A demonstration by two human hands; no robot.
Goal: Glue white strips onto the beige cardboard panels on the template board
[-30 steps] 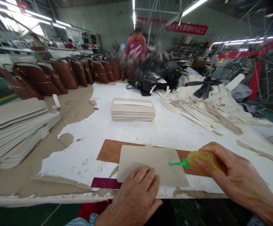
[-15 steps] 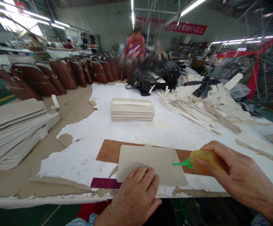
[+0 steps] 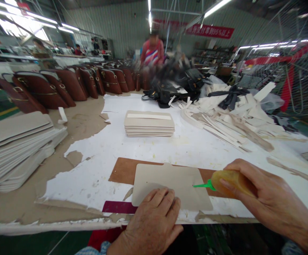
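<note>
The left hand [image 3: 154, 216] lies flat, fingers together.

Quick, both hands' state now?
Left hand: open, palm down on the beige panel.
Right hand: closed around the yellow squeeze bottle.

The flat board [image 3: 167, 177] is light beige. The long strip [image 3: 124, 170] is brown and the short strip [image 3: 119, 207] is purple. The bottle [image 3: 229, 180] is yellow, with a bright green tip [image 3: 209, 185]. The banner [image 3: 210, 31] is red with white writing. The stand-up bags [image 3: 73, 83] are reddish brown.
</note>
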